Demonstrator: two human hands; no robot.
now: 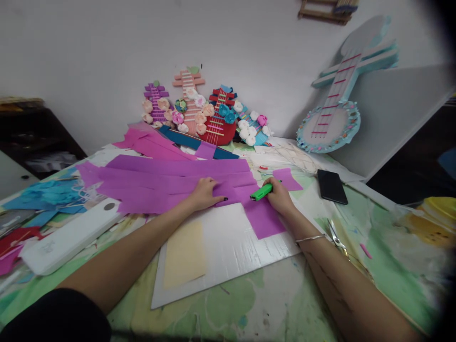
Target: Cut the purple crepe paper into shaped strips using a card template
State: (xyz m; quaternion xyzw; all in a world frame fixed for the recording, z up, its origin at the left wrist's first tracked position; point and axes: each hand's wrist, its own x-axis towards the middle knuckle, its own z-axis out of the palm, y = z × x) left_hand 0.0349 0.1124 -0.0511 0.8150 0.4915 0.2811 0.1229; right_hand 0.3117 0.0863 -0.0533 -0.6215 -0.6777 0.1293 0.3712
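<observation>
My left hand [204,194] presses down on a wide purple sheet [160,178], thumb stretched apart from the bent fingers. In my right hand [280,195] is a green utility knife [261,192], held above the sheet's right part. One purple strip [265,221] reaches down over a white board [228,242]. On that board's left side lies a cream paper rectangle [185,254]. A small purple piece [288,179] sits just beyond my right hand.
Paper-flower guitars [217,118] lean against the wall, and a larger light-blue one [331,114] stands at right. A black phone [332,186] and scissors [337,237] lie to the right. A long white device [74,237] and blue scraps [53,194] are at left.
</observation>
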